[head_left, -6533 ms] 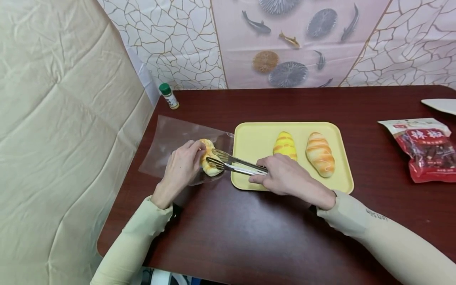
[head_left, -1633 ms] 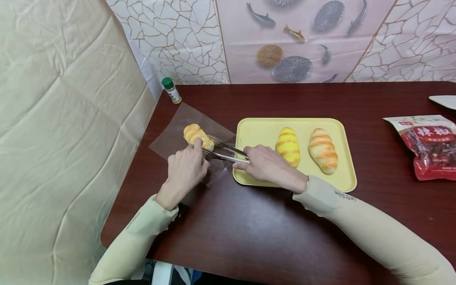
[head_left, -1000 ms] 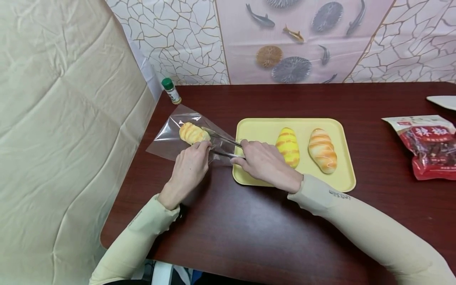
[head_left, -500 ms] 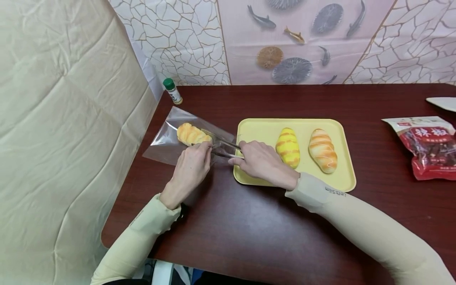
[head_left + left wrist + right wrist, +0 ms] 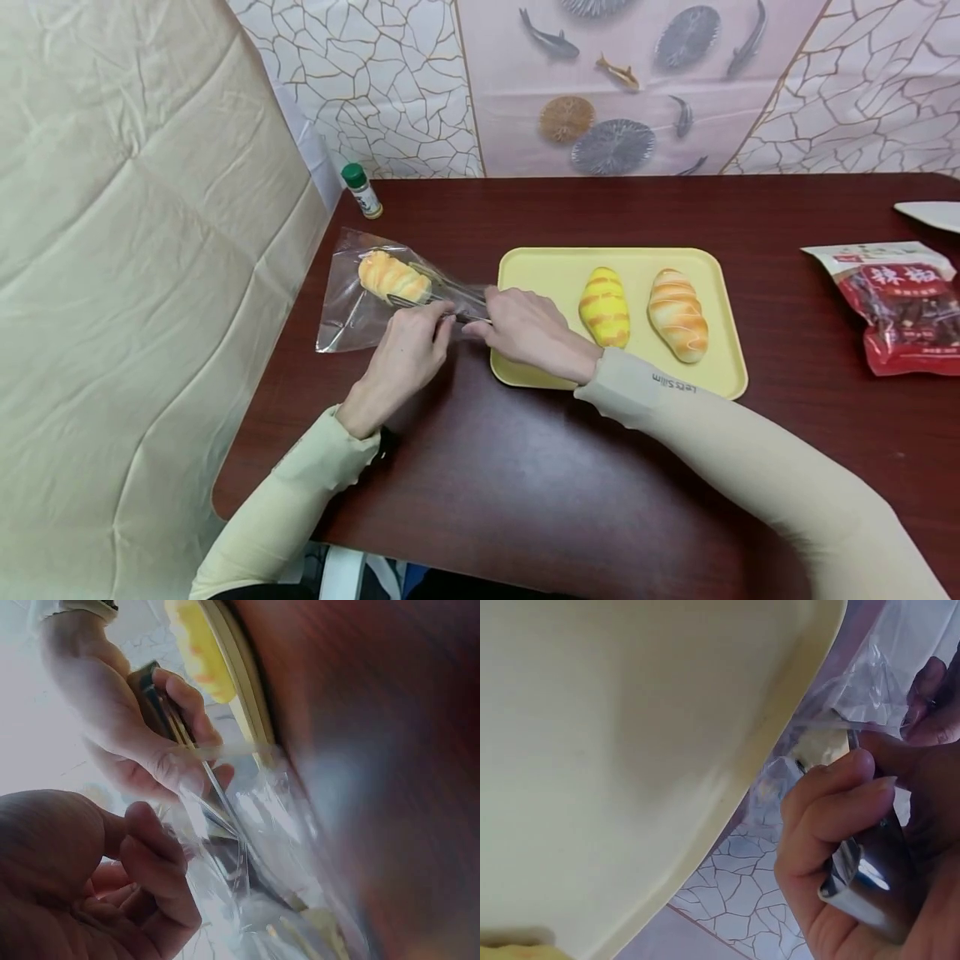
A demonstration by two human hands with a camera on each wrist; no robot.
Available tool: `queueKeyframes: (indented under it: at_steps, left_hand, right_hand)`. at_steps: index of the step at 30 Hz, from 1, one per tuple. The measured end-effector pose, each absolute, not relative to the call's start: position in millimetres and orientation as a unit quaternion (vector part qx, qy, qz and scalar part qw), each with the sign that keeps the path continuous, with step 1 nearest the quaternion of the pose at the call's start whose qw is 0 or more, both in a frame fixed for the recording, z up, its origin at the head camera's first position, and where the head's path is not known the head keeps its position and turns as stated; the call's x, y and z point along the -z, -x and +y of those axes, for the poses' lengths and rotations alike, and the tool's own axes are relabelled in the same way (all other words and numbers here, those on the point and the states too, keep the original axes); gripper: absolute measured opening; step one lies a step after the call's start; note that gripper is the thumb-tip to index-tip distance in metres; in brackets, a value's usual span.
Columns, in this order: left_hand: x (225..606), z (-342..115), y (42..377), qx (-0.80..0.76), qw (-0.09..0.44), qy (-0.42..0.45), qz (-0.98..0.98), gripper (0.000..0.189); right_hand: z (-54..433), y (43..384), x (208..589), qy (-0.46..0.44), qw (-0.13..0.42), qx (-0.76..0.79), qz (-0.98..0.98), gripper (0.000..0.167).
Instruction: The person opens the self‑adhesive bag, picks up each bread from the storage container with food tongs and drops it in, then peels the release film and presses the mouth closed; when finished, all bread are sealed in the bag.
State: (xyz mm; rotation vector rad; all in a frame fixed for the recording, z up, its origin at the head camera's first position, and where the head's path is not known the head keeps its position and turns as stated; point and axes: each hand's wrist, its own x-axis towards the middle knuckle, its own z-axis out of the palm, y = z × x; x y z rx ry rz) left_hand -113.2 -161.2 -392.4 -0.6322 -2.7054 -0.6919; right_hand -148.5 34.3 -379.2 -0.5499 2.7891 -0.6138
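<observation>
In the head view my right hand (image 5: 525, 329) grips metal tongs (image 5: 465, 304), whose forked ends reach into a clear plastic bag (image 5: 341, 312). Between those ends lies a golden twisted bread roll (image 5: 390, 277), inside the bag. My left hand (image 5: 405, 346) pinches the bag's near edge just left of the tongs. Close up in the left wrist view, the left fingertips (image 5: 154, 840) hold the clear film while the tongs (image 5: 217, 780) pass through the bag's mouth. In the right wrist view, my right fingers (image 5: 840, 795) wrap around the tongs' shiny handle end (image 5: 870, 881).
A yellow tray (image 5: 540, 275) carries a yellow striped roll (image 5: 604, 308) and a light brown roll (image 5: 678, 317). Behind the bag stands a green-capped bottle (image 5: 362, 192). Far right lie a red food packet (image 5: 907, 304) and a white object (image 5: 930, 214).
The roll has gone further left into the bag, with the right hand and tongs following it left. The left hand has shifted to the bag's mouth, and the film now covers the roll.
</observation>
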Motion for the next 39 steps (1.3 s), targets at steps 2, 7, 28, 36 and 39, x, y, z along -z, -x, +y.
queueKeyframes:
  at_steps: [2, 7, 28, 36, 39]
  left_hand:
    - [391.8, -162.6, 113.7, 0.233, 0.154, 0.201, -0.939, 0.019]
    - [386.5, -166.7, 113.2, 0.191, 0.180, 0.137, -0.955, 0.013]
    - [381.0, -169.2, 117.2, 0.186, 0.135, 0.118, -0.966, 0.014]
    - [386.1, -169.8, 123.0, 0.161, 0.080, 0.097, -0.979, 0.020]
    - [387.8, -169.5, 124.9, 0.155, 0.077, 0.101, -0.980, 0.024]
  right_hand:
    - [33.9, 150.1, 379.3, 0.189, 0.121, 0.203, 0.953, 0.039]
    - [40.1, 148.1, 376.5, 0.187, 0.138, 0.188, 0.954, 0.038]
    - [54.1, 145.5, 370.3, 0.173, 0.128, 0.146, 0.966, 0.044]
    - [67.3, 138.3, 364.5, 0.163, 0.135, 0.147, 0.966, 0.045]
    - [79.9, 126.2, 362.1, 0.161, 0.133, 0.149, 0.966, 0.045]
